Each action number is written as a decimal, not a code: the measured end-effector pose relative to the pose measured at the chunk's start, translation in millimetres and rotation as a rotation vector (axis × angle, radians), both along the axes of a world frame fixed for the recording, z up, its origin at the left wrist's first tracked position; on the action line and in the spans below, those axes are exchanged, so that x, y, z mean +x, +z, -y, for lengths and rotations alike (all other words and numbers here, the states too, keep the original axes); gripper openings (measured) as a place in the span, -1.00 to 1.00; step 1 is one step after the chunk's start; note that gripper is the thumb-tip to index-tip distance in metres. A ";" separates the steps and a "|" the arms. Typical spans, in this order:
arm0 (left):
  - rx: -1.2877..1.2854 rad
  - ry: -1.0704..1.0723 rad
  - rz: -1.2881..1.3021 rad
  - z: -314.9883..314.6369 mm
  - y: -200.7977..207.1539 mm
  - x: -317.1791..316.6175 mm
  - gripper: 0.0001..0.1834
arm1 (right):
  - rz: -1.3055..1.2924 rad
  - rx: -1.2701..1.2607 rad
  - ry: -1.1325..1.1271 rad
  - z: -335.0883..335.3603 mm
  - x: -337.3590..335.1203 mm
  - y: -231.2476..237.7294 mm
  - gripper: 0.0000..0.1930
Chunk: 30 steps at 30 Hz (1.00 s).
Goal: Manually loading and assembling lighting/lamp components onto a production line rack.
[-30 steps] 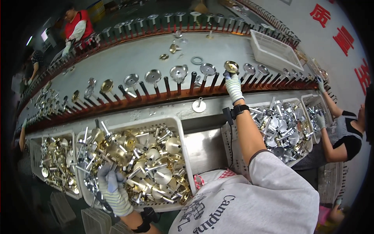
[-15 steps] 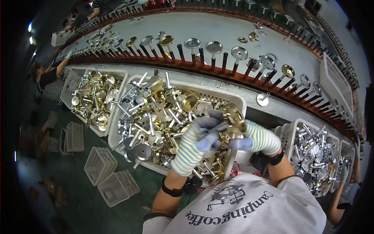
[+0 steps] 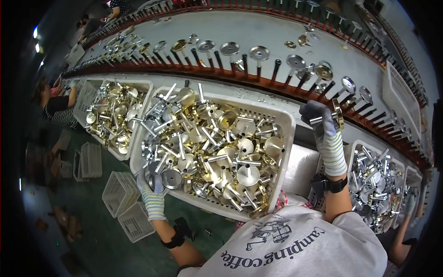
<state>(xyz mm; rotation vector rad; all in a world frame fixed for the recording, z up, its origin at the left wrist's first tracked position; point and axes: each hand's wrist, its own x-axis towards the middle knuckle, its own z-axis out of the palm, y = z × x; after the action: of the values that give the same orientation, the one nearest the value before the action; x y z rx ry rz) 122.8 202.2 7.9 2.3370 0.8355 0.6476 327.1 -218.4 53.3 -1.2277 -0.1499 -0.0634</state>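
My right hand, in a striped glove with grey fingertips, is raised beside the rack rail. It is closed round the stem of a gold disc with a silver stem, whose round face points right. My left hand reaches to the near left corner of the large white basket. Its fingers are apart at the rim, beside a grey metal disc; the fingertips are partly hidden among the parts. Gold and silver stemmed discs fill this basket in a jumble.
Beyond the baskets runs a rail with black-tipped pegs, several carrying stemmed discs. Filled baskets stand left and right. White crates lie on the green floor. Other people work at far left and lower right.
My hands were together over the basket with a gold disc. They have parted: the right went up to the rail with a gold disc, the left to the basket's left corner. Discs on the rail shifted left.
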 end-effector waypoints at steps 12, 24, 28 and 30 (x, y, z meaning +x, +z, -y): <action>-0.627 0.043 -0.033 19.1 -19.6 5.0 -0.46 | 0.193 -0.170 -0.721 98.2 69.8 -38.2 -0.66; 0.189 -0.132 0.002 45.8 1.4 6.8 -0.56 | -0.081 -0.882 -0.766 218.8 166.0 -137.2 -0.54; 0.180 -0.245 0.070 38.4 9.2 18.9 -0.53 | 0.002 -1.559 -0.569 237.0 174.0 -171.1 -0.61; 0.053 -0.307 0.136 32.0 5.6 27.9 -0.62 | -0.099 -1.282 -0.569 199.0 162.0 -152.4 -0.56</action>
<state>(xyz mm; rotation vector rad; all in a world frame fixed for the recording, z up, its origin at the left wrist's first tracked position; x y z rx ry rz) 150.7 170.3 13.5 2.3703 0.3912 0.6919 489.1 -417.4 -99.1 -2.5199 0.3129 -0.4514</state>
